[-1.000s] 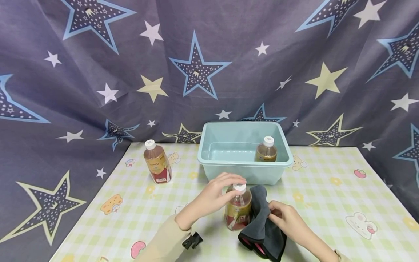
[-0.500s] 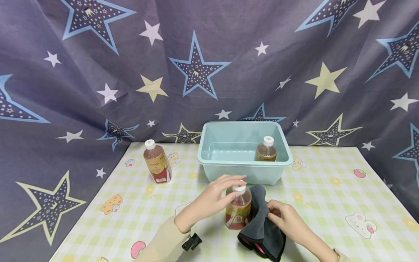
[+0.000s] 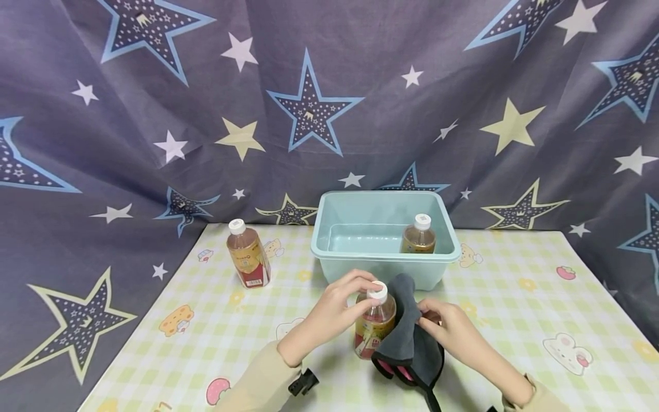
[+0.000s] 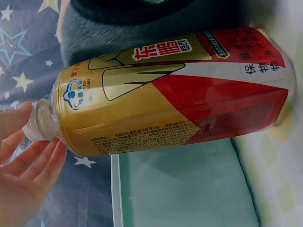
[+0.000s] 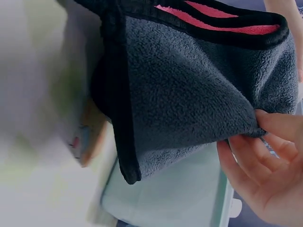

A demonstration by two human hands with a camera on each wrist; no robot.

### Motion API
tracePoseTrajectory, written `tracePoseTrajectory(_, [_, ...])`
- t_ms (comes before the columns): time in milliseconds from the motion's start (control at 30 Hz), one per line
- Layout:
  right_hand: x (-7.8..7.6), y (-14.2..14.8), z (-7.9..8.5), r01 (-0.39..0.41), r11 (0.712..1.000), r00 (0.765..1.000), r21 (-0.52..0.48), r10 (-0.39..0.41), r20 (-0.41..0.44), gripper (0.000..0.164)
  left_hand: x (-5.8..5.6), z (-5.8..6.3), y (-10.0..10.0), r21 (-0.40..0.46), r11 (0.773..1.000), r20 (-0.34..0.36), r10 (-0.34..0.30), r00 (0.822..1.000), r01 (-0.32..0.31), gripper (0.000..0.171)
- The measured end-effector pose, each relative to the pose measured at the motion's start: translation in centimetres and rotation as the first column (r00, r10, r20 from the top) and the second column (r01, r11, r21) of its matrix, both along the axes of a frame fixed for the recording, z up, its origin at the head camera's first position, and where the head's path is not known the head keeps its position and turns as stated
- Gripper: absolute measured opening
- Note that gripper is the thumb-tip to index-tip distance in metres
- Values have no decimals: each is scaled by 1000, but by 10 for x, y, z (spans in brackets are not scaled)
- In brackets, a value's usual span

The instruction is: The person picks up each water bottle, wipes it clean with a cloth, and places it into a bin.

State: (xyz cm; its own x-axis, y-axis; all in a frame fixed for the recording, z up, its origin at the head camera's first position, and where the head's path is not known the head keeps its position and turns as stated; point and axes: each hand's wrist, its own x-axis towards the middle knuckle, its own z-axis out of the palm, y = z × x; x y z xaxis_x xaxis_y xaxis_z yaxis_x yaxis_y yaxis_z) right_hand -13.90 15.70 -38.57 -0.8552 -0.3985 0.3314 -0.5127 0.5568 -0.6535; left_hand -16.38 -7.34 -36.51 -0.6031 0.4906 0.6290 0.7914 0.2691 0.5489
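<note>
- Only up close, from the left wrist: red, white and gold label [image 4: 208,94], covered in fine print, on the near bottle [image 3: 370,336].
- Plainest from the right wrist: soft nap, black binding and pink inner side of the grey cloth [image 5: 184,85].
- From the head: near bottle upright on the checked table [image 3: 515,320], in front of the blue-green basin [image 3: 386,258].
- Inside the basin, towards its right end: second bottle [image 3: 419,241], lower part hidden by the near wall.
- Close to the table's left edge, towards its back-left corner: third bottle [image 3: 248,258], upright.
- Room for moving: broad stretch of tabletop from right hand [image 3: 449,329] to right edge; another between third bottle and left hand [image 3: 337,304].
- Left hand: narrow, thumb and fingers curved round the near bottle's white cap [image 3: 379,294].
- Right hand: thumb and fingers pinching the grey cloth, its folds against the near bottle's right side.
</note>
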Motion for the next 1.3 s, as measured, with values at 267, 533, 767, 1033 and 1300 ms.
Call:
tracePoseTrajectory(267, [-2, -7, 8, 30, 999, 999, 19, -29, -18, 14, 0, -1, 1, 5, 1000, -23, 1, 1000, -1, 16])
tracePoseTrajectory(533, [-4, -12, 8, 12, 1000, 1000, 15, -12, 9, 12, 1, -3, 2, 9, 1000, -49, 20, 999, -19, 16])
tracePoseTrajectory(767, [-5, -14, -1, 7, 998, 1000, 64, -9, 30, 14, 2, -3, 1, 0, 1000, -62, 24, 998, -24, 16])
tracePoseTrajectory(1033, [-6, -15, -18, -15, 997, 998, 82, 10, 68, 19, 2, -3, 1, -4, 1000, -51, 25, 998, -25, 16])
tracePoseTrajectory(1300, [-7, -18, -37, -34, 995, 992, 98, 21, 124, 19, 3, -1, 1, -3, 1000, -63, 28, 998, -28, 16])
